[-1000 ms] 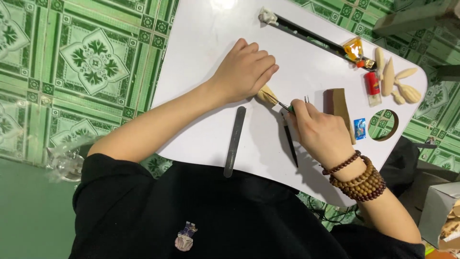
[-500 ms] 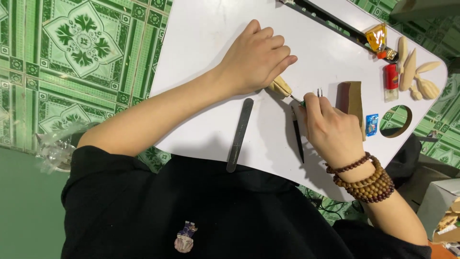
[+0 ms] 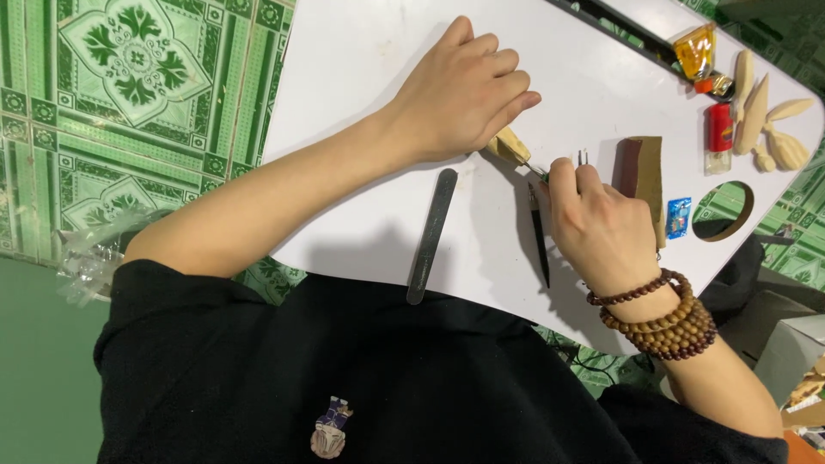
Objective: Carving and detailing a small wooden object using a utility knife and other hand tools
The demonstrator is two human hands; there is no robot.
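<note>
Black short-sleeved top with a small pin (image 3: 329, 427); brown wooden bead bracelets (image 3: 666, 314) circle the right wrist

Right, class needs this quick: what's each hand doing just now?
Left hand: closed, pinning a small pale wooden piece on the white table.
Right hand: closed around a thin carving tool.
</note>
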